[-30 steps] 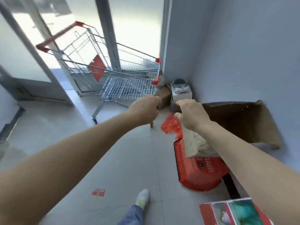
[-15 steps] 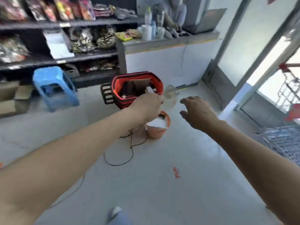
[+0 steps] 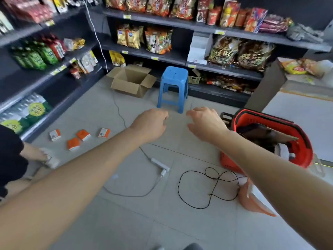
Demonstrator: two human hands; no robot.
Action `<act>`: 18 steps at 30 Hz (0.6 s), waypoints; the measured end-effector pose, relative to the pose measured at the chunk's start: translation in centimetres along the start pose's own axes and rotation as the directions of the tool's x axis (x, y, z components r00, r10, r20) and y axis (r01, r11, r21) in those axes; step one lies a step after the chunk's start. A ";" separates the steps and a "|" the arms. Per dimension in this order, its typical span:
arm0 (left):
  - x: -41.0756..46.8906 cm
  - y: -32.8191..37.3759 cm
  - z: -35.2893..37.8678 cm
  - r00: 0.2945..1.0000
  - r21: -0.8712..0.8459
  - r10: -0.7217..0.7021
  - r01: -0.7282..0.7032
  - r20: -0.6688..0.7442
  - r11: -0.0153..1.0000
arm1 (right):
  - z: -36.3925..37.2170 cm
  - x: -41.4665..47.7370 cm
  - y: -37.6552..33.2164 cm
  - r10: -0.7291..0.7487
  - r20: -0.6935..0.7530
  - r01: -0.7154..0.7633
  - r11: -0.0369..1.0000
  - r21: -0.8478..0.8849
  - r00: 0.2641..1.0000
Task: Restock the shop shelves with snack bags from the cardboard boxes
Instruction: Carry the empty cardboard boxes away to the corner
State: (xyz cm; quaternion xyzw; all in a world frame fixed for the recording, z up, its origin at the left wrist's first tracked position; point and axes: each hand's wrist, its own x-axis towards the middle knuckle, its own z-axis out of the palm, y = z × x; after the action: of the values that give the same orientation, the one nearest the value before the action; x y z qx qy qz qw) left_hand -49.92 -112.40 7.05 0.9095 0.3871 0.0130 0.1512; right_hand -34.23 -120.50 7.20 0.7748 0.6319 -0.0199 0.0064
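Both my arms reach forward over the tiled floor. My left hand (image 3: 150, 124) and my right hand (image 3: 205, 123) hang side by side with loosely curled fingers and hold nothing. Beyond them an open cardboard box (image 3: 131, 81) stands on the floor against the dark shelves (image 3: 162, 56), its flaps spread; I see nothing inside it. Snack bags (image 3: 158, 39) fill the shelves at the back and on the left. Several small orange packets (image 3: 79, 139) lie on the floor to the left.
A blue plastic stool (image 3: 173, 88) stands just past my hands. A red shopping basket (image 3: 270, 139) with cardboard in it lies on the right. A white cable with adapter (image 3: 160, 165) and a black cord (image 3: 207, 186) trail across the floor. Another person's foot (image 3: 50, 160) is at the left.
The view has swung from a corner with a trolley, past the counter, to the snack shelves. The left hand has loosened from a fist, and both hands still hold nothing.
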 end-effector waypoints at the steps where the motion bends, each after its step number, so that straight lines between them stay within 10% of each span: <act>1: 1.0 -0.7 -0.3 1.000 -0.006 -0.028 0.027 -0.011 1.000 | 0.1 1.9 0.0 -0.032 0.003 0.032 0.999 -0.004 0.999; 18: 26.0 -5.1 -3.9 0.969 0.109 -0.235 0.243 -0.078 0.964 | 0.4 30.7 11.1 -0.295 0.082 0.302 0.950 -0.083 0.952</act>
State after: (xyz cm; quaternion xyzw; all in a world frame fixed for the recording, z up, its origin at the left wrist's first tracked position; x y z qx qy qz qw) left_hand -35.88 -89.61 6.86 0.8625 0.4987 0.0013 0.0852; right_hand -17.18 -92.72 5.42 0.6679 0.7415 -0.0172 0.0618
